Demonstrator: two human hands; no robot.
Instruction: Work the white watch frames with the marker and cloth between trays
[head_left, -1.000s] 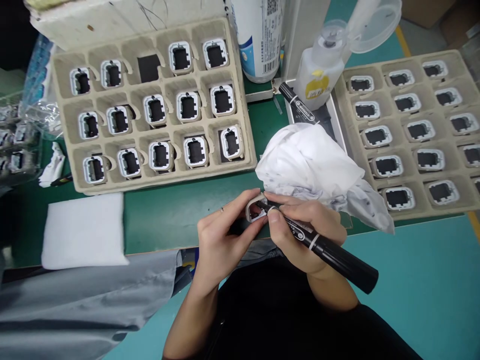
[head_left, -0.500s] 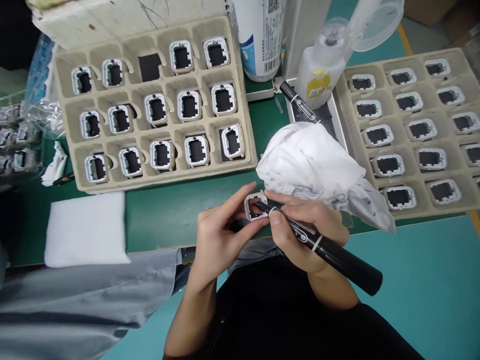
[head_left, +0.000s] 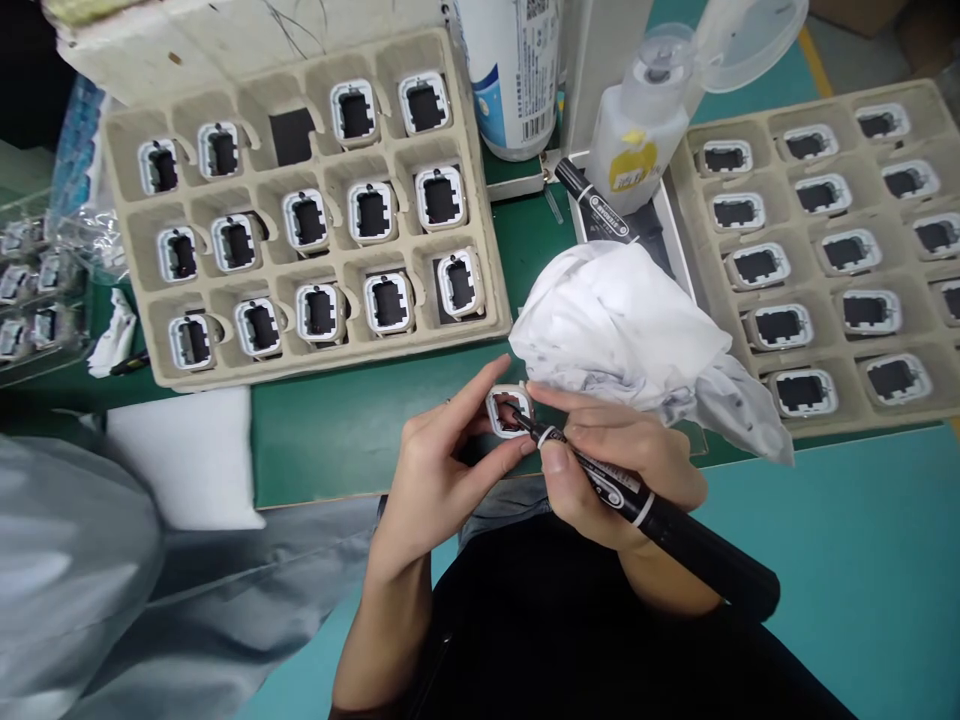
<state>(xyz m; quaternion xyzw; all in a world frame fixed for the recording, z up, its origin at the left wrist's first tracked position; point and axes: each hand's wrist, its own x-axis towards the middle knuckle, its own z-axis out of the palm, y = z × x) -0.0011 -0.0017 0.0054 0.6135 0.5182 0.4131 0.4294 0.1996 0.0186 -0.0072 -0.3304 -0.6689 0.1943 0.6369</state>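
Observation:
Between the thumb and fingers of my left hand [head_left: 442,465] is a small white rounded-square frame [head_left: 498,424], its opening turned up toward me. My right hand [head_left: 611,465] grips a black marker pen [head_left: 675,545], uncapped, with its tip inside the frame's opening. One right fingertip lies close to the frame's upper edge; whether it touches cannot be made out. Just beyond my right hand is a crumpled white cloth [head_left: 622,320]. A pulp tray [head_left: 315,365] of similar frames lies past my left hand, one of its pockets without a frame.
A second pulp tray [head_left: 832,220] with more frames is at the right. Behind the cloth stand a squeeze bottle [head_left: 637,150], another marker [head_left: 592,200] and a large white bottle [head_left: 514,80]. A folded white cloth [head_left: 184,455] lies at the left, beside a person's grey sleeve [head_left: 67,540].
The marker has shifted slightly in my right hand, its back end lower and further right. At the left, the grey clothing has moved up over part of the folded cloth.

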